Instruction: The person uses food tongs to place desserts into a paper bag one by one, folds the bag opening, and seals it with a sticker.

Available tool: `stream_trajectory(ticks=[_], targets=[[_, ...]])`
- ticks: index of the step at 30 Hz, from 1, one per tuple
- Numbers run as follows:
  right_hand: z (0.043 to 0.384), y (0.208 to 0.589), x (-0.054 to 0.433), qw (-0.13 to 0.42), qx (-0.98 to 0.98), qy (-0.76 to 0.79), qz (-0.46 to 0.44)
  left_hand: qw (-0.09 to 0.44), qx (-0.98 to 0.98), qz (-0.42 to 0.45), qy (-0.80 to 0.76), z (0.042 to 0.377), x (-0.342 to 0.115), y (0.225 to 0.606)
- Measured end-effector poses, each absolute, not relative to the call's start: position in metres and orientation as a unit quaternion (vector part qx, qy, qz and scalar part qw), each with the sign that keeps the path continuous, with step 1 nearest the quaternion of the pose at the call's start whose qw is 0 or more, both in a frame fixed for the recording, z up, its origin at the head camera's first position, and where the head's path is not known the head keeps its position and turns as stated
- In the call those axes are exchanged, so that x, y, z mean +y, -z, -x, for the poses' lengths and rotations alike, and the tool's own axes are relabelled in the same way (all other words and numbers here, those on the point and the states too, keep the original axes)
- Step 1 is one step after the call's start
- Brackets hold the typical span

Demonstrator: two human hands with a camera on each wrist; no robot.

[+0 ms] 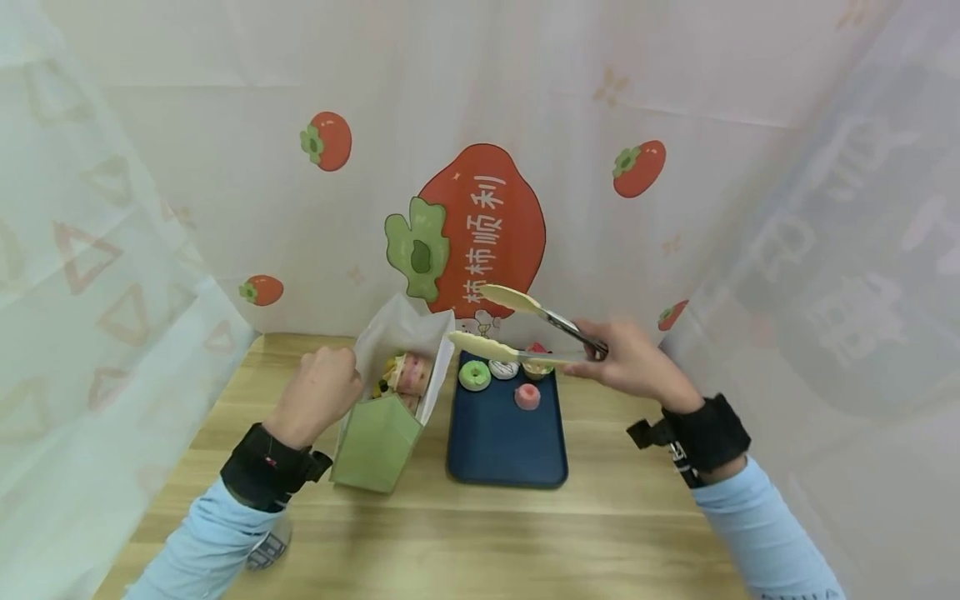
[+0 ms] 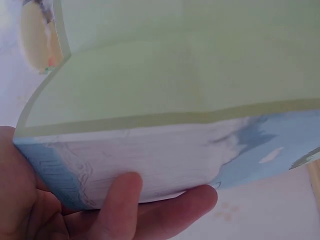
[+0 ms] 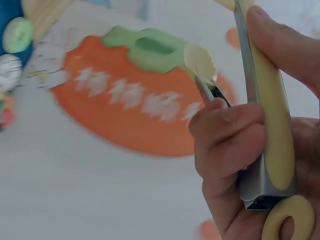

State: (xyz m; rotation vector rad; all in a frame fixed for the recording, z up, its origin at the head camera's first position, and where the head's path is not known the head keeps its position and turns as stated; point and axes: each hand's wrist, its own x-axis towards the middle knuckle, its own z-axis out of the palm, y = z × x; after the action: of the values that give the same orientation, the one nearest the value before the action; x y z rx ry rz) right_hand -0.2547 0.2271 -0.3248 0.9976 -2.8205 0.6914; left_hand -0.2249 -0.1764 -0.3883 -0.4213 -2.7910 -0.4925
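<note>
My left hand point(image 1: 318, 392) grips the side of an upright green paper bag point(image 1: 377, 442), with fingers and thumb along its blue and white printed panel in the left wrist view. White lining paper stands above the bag's mouth, and pink-and-cream toy pastries point(image 1: 412, 373) show inside. In my right hand point(image 1: 630, 358) is a pair of food tongs point(image 3: 272, 120) with cream tips and grips and metal arms. Its tips are spread apart, with nothing between them, over the far end of a dark blue tray point(image 1: 506, 450).
The tray bears a green donut point(image 1: 475, 376), a white striped donut point(image 1: 503, 369), a pink pastry point(image 1: 527, 397) and a partly covered cupcake point(image 1: 537, 368). A clear, printed object point(image 1: 268, 550) is partly hidden by my left forearm on the wooden table point(image 1: 480, 550). Printed curtains surround the table.
</note>
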Motion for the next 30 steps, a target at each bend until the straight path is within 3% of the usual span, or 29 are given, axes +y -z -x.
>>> stream_trajectory(ticks=[7, 15, 21, 30], targets=[[0.274, 0.412, 0.270, 0.018, -0.946, -0.266, -0.187, 0.130, -0.967, 0.137, 0.172, 0.223, -0.178, 0.388], [0.304, 0.487, 0.295, -0.019, -0.978, -0.195, -0.066, 0.146, -0.964, 0.147, 0.165, 0.223, -0.176, 0.388], [0.318, 0.512, 0.292, -0.020, -0.984, -0.169, -0.060, 0.144, -0.964, 0.147, 0.167, 0.222, -0.176, 0.392], [0.330, 0.519, 0.283, -0.008, -0.985, -0.160, -0.064, 0.151, -0.964, 0.147, 0.162, 0.225, -0.176, 0.391]])
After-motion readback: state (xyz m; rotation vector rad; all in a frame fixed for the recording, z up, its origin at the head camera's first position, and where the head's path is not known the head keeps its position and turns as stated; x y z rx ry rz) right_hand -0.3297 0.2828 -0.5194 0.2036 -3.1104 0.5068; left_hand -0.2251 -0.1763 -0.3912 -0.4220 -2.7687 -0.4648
